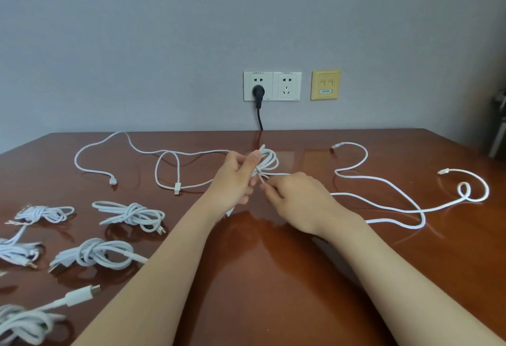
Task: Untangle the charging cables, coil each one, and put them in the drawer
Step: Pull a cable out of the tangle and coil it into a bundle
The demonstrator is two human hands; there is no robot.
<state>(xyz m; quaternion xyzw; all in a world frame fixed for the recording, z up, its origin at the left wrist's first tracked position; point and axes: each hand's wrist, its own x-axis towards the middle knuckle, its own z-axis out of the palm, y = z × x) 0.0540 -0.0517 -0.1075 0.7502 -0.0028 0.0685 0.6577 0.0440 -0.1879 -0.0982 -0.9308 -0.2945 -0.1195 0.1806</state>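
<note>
We see white charging cables (131, 214) across a glossy reddish-brown tabletop (273, 277). At twelve o'clock we find a plain grey-blue wall (164, 30), white sockets (294, 80) and a black plug (258, 90). At one o'clock sits a yellow plate (317, 94) with a blue label (326, 90).

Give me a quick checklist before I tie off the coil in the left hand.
1. Left hand holds the coil: ok.
2. Right hand pinches a strand at the coil: ok.
3. Coil free of the other cables: cannot tell; white strands lead out from behind the hands both ways.
4. All cables coiled: not ok; the left loose cable and the right loose cable lie uncoiled on the table.
5. Finished bundles set aside at the left: ok.
6. Drawer in view: not ok; none shows.
</note>
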